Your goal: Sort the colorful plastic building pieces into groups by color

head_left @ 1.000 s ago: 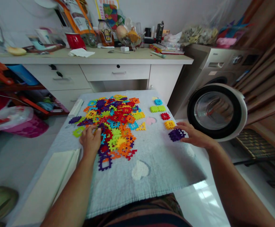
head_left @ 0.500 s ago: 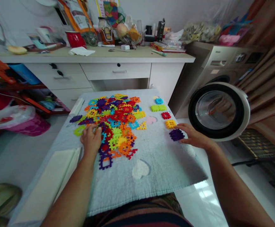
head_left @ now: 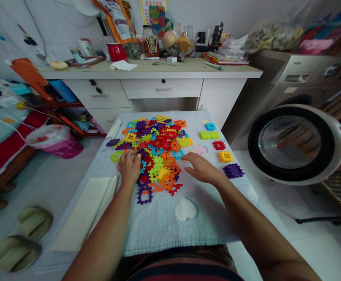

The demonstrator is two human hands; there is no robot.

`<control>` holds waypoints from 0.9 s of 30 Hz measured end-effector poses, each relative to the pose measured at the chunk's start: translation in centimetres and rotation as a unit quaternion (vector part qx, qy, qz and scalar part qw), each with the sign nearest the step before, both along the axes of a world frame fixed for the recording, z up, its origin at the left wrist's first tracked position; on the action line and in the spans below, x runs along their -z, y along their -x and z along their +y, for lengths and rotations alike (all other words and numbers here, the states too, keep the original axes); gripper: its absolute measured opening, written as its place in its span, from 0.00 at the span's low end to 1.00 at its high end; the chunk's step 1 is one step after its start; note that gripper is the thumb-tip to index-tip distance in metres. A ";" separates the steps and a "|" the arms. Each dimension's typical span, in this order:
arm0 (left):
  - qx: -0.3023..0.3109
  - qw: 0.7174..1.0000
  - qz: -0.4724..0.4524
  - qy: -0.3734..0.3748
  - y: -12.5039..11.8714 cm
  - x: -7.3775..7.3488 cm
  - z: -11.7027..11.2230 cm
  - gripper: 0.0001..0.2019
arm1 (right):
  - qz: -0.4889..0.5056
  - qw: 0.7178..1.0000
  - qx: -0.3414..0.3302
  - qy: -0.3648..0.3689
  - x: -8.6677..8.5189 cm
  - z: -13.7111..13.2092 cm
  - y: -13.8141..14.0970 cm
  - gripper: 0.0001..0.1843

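Observation:
A heap of coloured plastic interlocking tiles (head_left: 155, 150) lies on a pale blue towel (head_left: 164, 218) spread over a small table. My left hand (head_left: 129, 168) rests on the heap's near left edge, fingers curled down among the tiles. My right hand (head_left: 201, 168) hovers flat over the towel just right of the heap, fingers stretched out toward it and holding nothing. To the right a column of set-apart tiles runs blue (head_left: 210, 126), green (head_left: 210, 135), red (head_left: 219, 145), yellow (head_left: 225, 157), purple (head_left: 233, 170).
A cluttered desk with drawers (head_left: 158, 78) stands behind the table. A washing machine with its round door (head_left: 293, 142) open is at the right. A pink bin (head_left: 61, 146) and slippers (head_left: 20, 238) are on the floor at the left. A folded white cloth (head_left: 88, 210) lies on the table's left side.
My right hand let go of the purple tile at the right and moved left toward the heap. My left hand stayed on the heap. The view shifted leftward.

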State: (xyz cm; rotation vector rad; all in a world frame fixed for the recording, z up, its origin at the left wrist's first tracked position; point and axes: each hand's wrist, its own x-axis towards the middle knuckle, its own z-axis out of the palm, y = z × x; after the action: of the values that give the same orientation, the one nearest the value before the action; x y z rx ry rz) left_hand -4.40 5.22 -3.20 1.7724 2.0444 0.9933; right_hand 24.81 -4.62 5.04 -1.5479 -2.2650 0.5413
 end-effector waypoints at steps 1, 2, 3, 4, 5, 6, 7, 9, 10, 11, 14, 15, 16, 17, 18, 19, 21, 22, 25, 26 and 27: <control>0.000 1.000 -0.001 -0.001 0.0 0.0 0.0 0.18 | -0.002 1.000 -0.013 0.006 0.6 0.5 0.9 0.20; 0.000 1.000 -0.003 -0.002 0.0 0.0 0.0 0.18 | -0.004 1.000 -0.025 0.010 1.2 0.8 1.6 0.21; 0.000 1.000 -0.004 -0.003 -0.1 0.0 0.0 0.18 | -0.005 0.999 -0.033 0.011 1.8 1.0 2.1 0.22; 0.000 1.000 -0.004 -0.003 -0.1 -0.1 0.0 0.18 | -0.003 0.999 -0.036 0.010 2.3 1.2 2.5 0.24; 0.000 1.000 -0.004 -0.002 -0.1 -0.1 0.0 0.18 | 0.000 0.999 -0.033 0.006 2.8 1.2 2.9 0.26; 0.000 1.000 -0.004 0.000 -0.1 -0.1 0.0 0.17 | 0.004 1.000 -0.026 0.002 3.2 1.3 3.1 0.26; 0.000 1.000 -0.004 0.001 -0.2 -0.1 0.0 0.17 | 0.008 1.000 -0.018 -0.001 3.5 1.3 3.3 0.25; 0.000 1.000 -0.005 0.003 -0.1 -0.2 -0.1 0.17 | 0.006 1.000 -0.007 -0.003 4.0 1.3 3.6 0.20; 0.001 1.000 -0.005 0.004 -0.1 -0.2 -0.1 0.17 | 0.000 1.000 -0.001 -0.001 4.1 1.3 3.7 0.17; 0.001 1.000 -0.006 0.005 -0.1 -0.3 -0.1 0.17 | -0.007 1.000 0.006 0.001 4.2 1.3 3.7 0.15; 0.000 1.000 -0.005 0.010 -0.2 -0.4 -0.2 0.17 | -0.022 0.999 0.035 -0.008 4.6 1.4 3.8 0.09; -0.001 1.000 -0.004 0.010 -0.2 -0.4 -0.2 0.17 | -0.022 0.999 0.046 -0.016 4.7 1.5 3.8 0.09; -0.002 1.000 -0.003 0.011 -0.2 -0.4 -0.2 0.17 | -0.020 0.998 0.055 -0.028 4.9 1.7 3.8 0.10; -0.002 1.000 -0.001 0.012 -0.2 -0.4 -0.2 0.17 | -0.017 0.997 0.061 -0.040 5.0 1.8 3.9 0.11; -0.003 1.000 0.000 0.013 -0.2 -0.3 -0.1 0.17 | -0.016 0.996 0.064 -0.052 5.2 2.0 4.0 0.13; -0.004 1.000 0.001 0.015 -0.2 -0.3 -0.1 0.17 | -0.016 0.996 0.063 -0.061 5.3 2.1 4.1 0.15; -0.004 1.000 0.002 0.015 -0.2 -0.2 0.0 0.18 | -0.022 0.996 0.057 -0.067 5.5 2.4 4.4 0.19; -0.003 1.000 0.003 0.013 -0.2 -0.2 0.0 0.18 | -0.027 0.996 0.054 -0.065 5.5 2.6 4.5 0.20; 0.001 1.000 0.006 0.009 -0.2 -0.2 0.0 0.18 | -0.037 0.996 0.062 -0.054 5.7 2.9 4.8 0.21; 0.001 1.000 0.007 0.011 -0.2 -0.3 0.0 0.18 | -0.035 0.996 0.069 -0.053 5.8 2.9 4.8 0.21; 0.000 1.000 0.008 0.015 -0.2 -0.3 -0.1 0.18 | -0.029 0.995 0.078 -0.053 5.9 2.9 4.8 0.22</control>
State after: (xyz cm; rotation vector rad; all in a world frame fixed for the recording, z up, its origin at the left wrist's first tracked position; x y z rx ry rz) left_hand -4.18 5.17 -2.86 1.7706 2.0574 0.9479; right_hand 20.00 -1.68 -0.90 -1.6889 -2.1528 0.3333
